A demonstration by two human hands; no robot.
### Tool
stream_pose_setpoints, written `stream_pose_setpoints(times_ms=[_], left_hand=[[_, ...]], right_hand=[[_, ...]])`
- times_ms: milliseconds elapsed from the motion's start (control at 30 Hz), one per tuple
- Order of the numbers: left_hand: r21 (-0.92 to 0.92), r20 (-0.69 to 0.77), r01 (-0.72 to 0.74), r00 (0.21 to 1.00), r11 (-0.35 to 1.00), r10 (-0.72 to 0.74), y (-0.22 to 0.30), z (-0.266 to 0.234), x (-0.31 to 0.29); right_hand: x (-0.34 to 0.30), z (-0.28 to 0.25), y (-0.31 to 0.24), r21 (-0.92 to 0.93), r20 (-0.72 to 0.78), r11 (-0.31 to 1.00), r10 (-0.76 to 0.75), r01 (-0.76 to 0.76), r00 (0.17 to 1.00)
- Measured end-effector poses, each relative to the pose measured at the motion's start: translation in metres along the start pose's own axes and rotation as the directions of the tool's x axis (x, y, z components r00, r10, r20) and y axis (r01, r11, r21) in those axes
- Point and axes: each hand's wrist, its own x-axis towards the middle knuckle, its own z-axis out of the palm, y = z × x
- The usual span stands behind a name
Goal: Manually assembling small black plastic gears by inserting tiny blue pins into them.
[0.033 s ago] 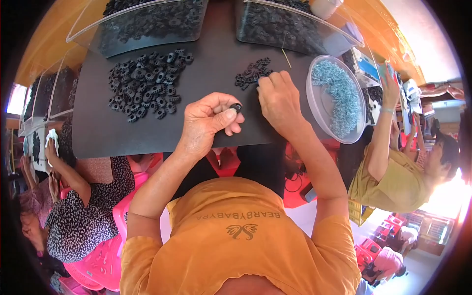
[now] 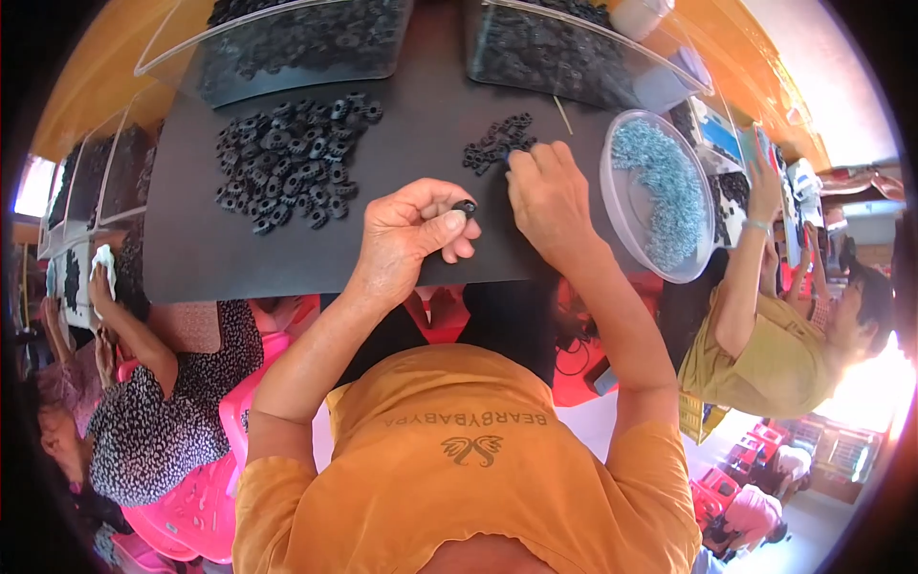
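Dark table [image 2: 182, 253], small black part [image 2: 465, 207] pinched between thumb and forefinger of left hand [image 2: 411, 225], best kept steady, its end clear; right hand [image 2: 550, 196] curled beside smaller black pile [image 2: 495, 139], grip unclear; larger black pile [image 2: 287, 158] leftward, tub [image 2: 631, 210] of blue bits [image 2: 660, 177] rightward.

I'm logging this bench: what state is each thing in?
Left hand: pinching
Black part: held in left hand
Right hand: curled, contents unclear
Round tub: uncovered, partly filled with blue pieces
Larger black pile: loose
Smaller black pile: loose
Left bin: holding black parts
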Motion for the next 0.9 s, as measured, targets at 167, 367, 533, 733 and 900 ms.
stream_pose_setpoints(times_ms=[167,367,533,733,900], left_hand=[[0.008,-0.011,0.025,1.000,1.000,-0.025,0.000,0.003,-0.001],[0.020,0.003,0.002,1.000,1.000,-0.002,-0.002,0.003,-0.001],[-0.043,-0.100,-0.043,0.994,0.998,0.039,-0.003,0.014,-0.001],[-0.091,-0.101,-0.107,0.990,0.990,0.098,-0.007,0.012,0.003],[-0.014,-0.143,-0.105,0.985,0.994,0.102,-0.004,0.014,0.002]], right_hand=[[-0.010,-0.014,-0.007,0.246,-0.012,0.965,0.099,-0.093,0.995],[-0.012,-0.022,-0.027,0.715,0.353,0.432,0.456,-0.550,0.817],[-0.009,-0.011,-0.064,0.827,0.226,0.302,0.595,-0.474,0.772],[-0.013,-0.001,-0.065,0.561,-0.145,0.784,0.408,-0.265,0.901],[-0.010,-0.006,-0.062,0.470,-0.188,0.860,0.319,-0.200,0.929]])
